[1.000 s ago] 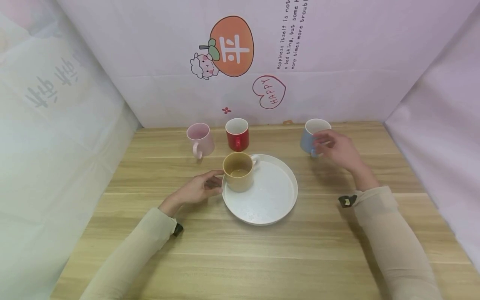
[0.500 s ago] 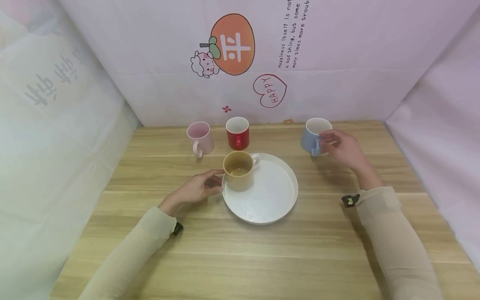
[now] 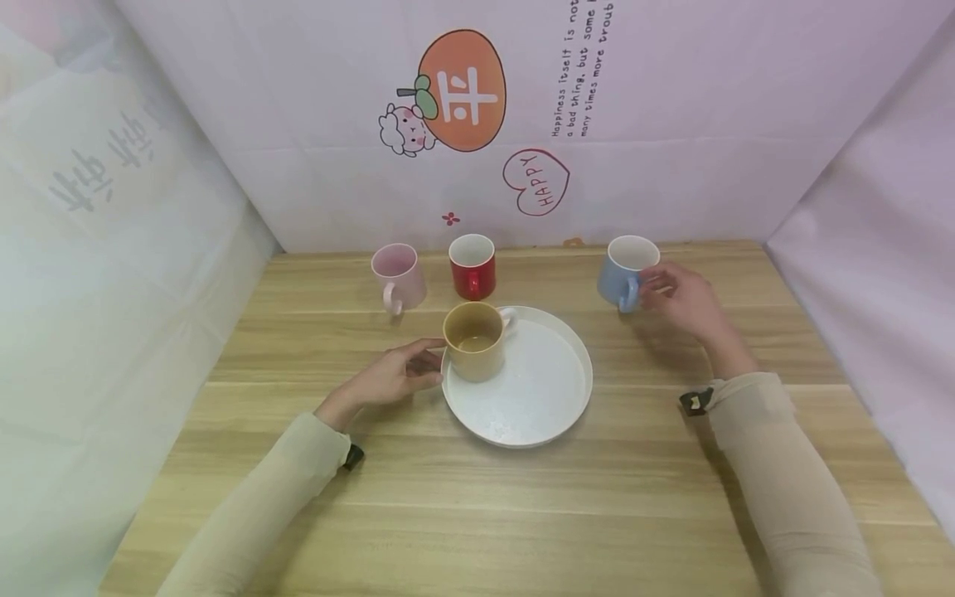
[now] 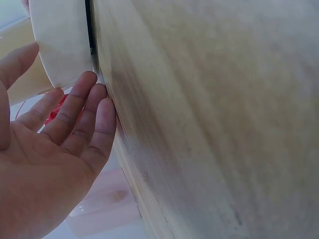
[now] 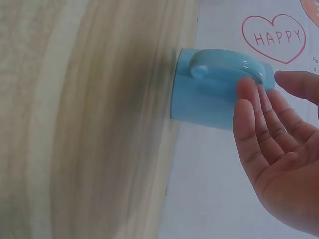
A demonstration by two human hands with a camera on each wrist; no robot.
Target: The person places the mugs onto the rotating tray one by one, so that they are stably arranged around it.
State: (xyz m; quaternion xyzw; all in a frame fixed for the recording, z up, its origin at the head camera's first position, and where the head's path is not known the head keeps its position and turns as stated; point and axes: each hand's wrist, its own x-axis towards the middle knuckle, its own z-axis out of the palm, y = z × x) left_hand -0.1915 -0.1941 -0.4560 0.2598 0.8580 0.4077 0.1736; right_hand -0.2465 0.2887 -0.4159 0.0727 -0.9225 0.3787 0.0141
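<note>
Here, by head view, a blue mug [image 3: 613,279] stands behind-right of the white tray [image 3: 540,390]. The left-wrist view shows the left hand [image 4: 52,162] relaxed beside the tray; the right-wrist view, the right hand [image 5: 286,157], loose, by that mug.

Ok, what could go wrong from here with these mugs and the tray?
The right hand is beside the blue mug without its fingers curled round it, so a careless push might slide or tip it. The left hand is right by the edge of the white tray, where the yellow mug stands off-centre; a bump there could shift both. The tray also sits close in front of the red mug, so pushing it back might cause a knock.
</note>
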